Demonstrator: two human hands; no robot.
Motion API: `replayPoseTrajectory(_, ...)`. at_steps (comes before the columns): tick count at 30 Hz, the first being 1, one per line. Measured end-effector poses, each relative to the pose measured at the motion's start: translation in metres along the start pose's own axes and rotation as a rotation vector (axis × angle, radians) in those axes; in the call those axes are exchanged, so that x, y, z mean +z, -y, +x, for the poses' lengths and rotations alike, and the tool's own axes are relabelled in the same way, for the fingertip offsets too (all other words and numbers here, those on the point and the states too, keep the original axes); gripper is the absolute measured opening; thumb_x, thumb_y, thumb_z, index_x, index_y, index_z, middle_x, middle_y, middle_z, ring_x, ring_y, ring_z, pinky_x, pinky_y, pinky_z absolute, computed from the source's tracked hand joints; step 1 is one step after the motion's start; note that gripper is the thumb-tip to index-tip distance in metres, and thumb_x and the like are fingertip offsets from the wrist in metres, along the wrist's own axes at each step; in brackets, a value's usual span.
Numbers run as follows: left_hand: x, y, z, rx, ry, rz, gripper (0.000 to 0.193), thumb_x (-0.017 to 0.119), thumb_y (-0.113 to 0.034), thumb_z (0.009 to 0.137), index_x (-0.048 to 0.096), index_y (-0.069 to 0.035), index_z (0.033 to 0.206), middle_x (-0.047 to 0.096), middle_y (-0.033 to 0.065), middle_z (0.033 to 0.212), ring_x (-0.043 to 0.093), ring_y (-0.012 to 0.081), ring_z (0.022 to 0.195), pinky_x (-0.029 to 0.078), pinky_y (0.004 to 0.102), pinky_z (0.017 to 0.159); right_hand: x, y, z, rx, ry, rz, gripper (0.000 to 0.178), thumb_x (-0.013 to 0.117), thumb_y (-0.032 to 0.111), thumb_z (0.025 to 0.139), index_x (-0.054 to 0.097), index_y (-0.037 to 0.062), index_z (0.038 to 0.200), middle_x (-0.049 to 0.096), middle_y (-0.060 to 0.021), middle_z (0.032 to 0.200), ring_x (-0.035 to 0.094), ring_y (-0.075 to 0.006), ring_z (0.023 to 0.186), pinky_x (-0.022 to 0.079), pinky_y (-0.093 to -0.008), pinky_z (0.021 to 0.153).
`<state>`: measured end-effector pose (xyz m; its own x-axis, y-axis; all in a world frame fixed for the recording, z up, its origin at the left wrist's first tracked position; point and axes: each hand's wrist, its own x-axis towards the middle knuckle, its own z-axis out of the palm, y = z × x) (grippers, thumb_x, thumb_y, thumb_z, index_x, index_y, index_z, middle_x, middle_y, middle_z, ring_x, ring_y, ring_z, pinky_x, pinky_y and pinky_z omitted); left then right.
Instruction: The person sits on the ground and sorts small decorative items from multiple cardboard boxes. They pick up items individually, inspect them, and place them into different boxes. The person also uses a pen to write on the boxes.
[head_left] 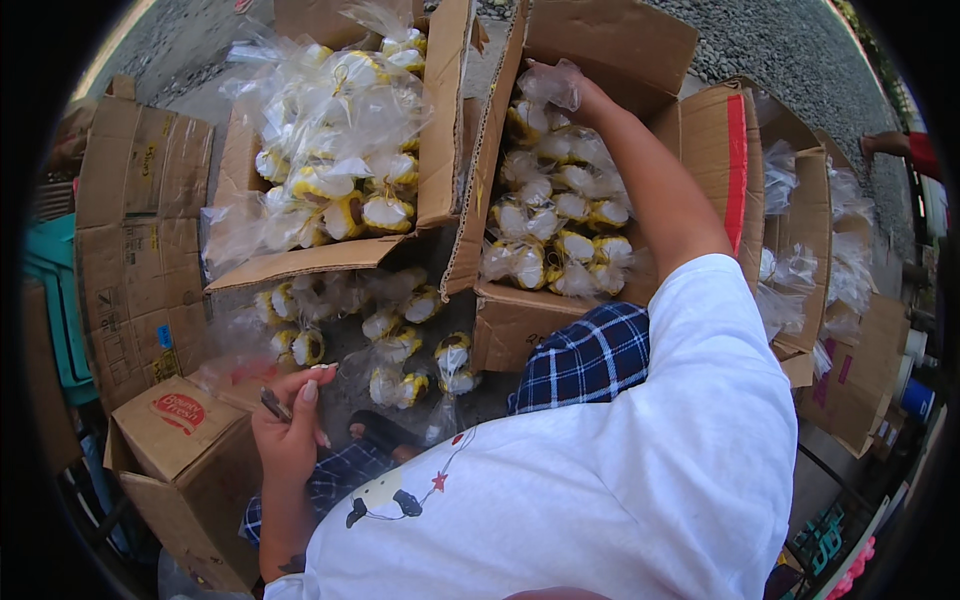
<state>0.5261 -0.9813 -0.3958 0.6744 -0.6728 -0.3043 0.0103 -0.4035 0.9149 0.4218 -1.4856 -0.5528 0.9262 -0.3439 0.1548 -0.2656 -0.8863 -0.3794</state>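
My right hand (565, 82) reaches into the far end of an open cardboard box (510, 325), its fingers closed on a clear plastic bag (545, 88). Inside that box lie several clear bags of small white and yellow rounded pieces (575, 207). Closer to me, my left hand (290, 425) is closed around a small dark, slim thing (273, 404); its kind is not plain. Just beyond that hand, more bagged white and yellow pieces (400, 345) lie on the ground between the boxes.
At the far left stands a second open box (445, 110), heaped with similar bags. Flattened cardboard (140, 250) and a smaller carton (185, 490) are on the left, near a teal plastic chair (55, 290). Further boxes (815, 240) line the right. Another person's hand (880, 145) shows at the right edge.
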Motion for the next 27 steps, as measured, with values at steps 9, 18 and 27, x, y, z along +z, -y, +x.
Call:
replayPoseTrajectory(9,0.0,0.001,-0.005,-0.04,-0.009,0.0,0.019,0.049,-0.01,0.089,0.057,0.003,0.101,0.063,0.0142,0.097,0.042,0.0018,0.042,0.035,0.0151,0.041,0.018,0.003,-0.021,0.543,0.199,0.254,0.075,0.065,0.034,0.066,0.035,0.0112,0.131,0.047,-0.0123,0.125,0.047,-0.0274,0.113,0.036,-0.0335,0.094)
replayPoseTrajectory(18,-0.001,0.002,0.0,-0.053,-0.003,0.005,0.02,0.049,-0.011,0.089,0.056,0.003,0.101,0.063,0.0148,0.097,0.041,0.0021,0.042,0.035,0.0154,0.041,-0.006,0.019,0.001,0.77,0.814,0.114,0.062,0.063,0.041,0.069,0.05,0.0057,0.12,0.052,-0.0159,0.119,0.049,-0.0264,0.11,0.039,-0.0337,0.09)
replayPoseTrajectory(27,0.001,0.007,-0.002,-0.155,-0.003,-0.018,0.02,0.048,-0.011,0.089,0.056,0.003,0.101,0.063,0.0142,0.096,0.041,0.0017,0.042,0.035,0.0156,0.041,0.034,-0.015,-0.014,0.593,0.659,-0.051,0.079,0.071,0.055,0.057,0.054,0.0047,0.115,0.055,-0.0152,0.114,0.052,-0.0272,0.105,0.041,-0.0344,0.087)
